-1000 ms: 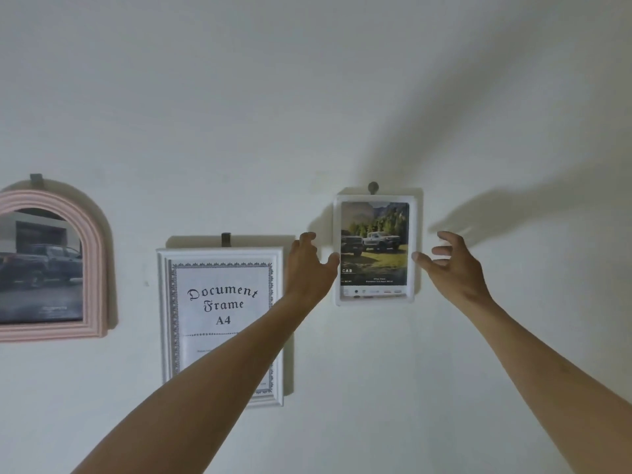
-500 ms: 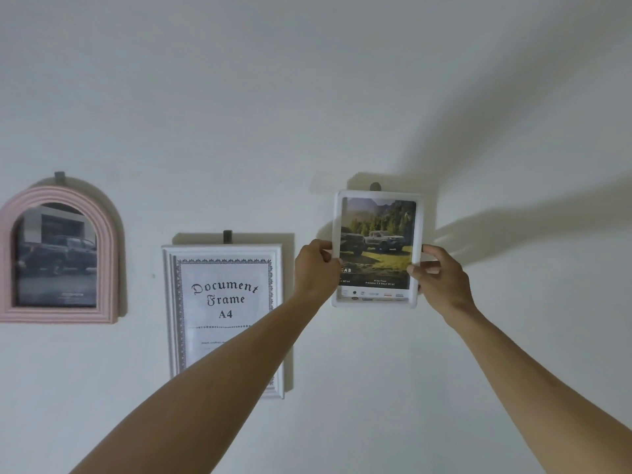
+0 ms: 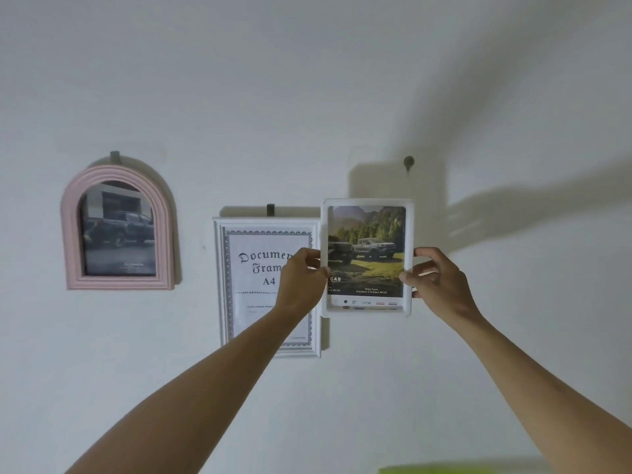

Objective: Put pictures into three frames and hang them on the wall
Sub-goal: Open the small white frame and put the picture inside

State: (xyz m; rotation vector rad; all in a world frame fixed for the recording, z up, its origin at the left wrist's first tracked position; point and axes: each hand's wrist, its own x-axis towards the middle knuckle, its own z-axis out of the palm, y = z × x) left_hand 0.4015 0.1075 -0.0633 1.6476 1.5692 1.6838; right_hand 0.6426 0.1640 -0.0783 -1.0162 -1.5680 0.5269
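A small white frame with a picture of two trucks in a green landscape is held off the wall, below and left of a bare hook. My left hand grips its left edge and my right hand grips its right edge. A pink arched frame with a dark truck picture hangs at the left. A white frame showing the "Document Frame A4" insert hangs in the middle, partly hidden by my left hand and the small frame.
The wall is plain white, with small hooks above the pink frame and the middle frame. A bright green edge shows at the bottom right.
Both hands closed on the small white frame and lifted it off its hook. It now sits lower and away from the wall. The view has shifted right.
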